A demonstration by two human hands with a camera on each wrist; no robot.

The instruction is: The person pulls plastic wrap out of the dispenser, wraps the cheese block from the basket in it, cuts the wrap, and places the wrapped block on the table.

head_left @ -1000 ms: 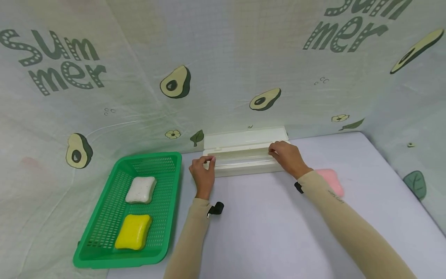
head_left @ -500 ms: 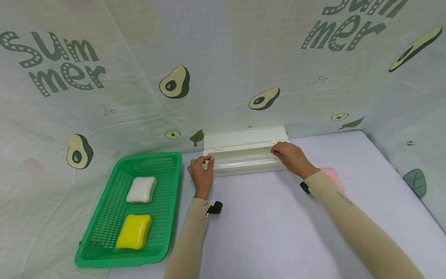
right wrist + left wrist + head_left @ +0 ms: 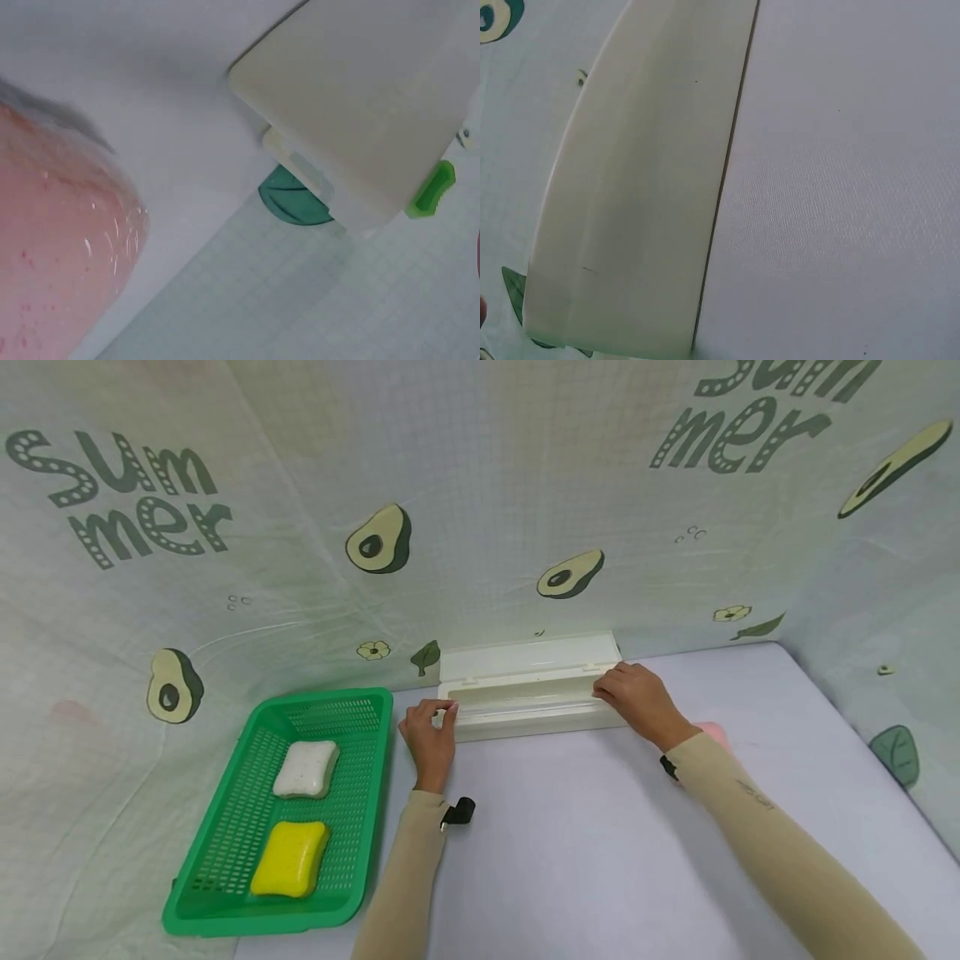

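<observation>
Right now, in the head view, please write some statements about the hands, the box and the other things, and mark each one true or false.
1. The yellow block and the white block lie in the green basket. True.
2. Of these two, the white block is nearer to the person. False: the yellow block is nearer.
3. The left hand is at the left end of the white box, the right hand at its right end. True.
4. The white box is closed. False: its lid is open.
5. The right sleeve partly hides the pink block. True.
</observation>
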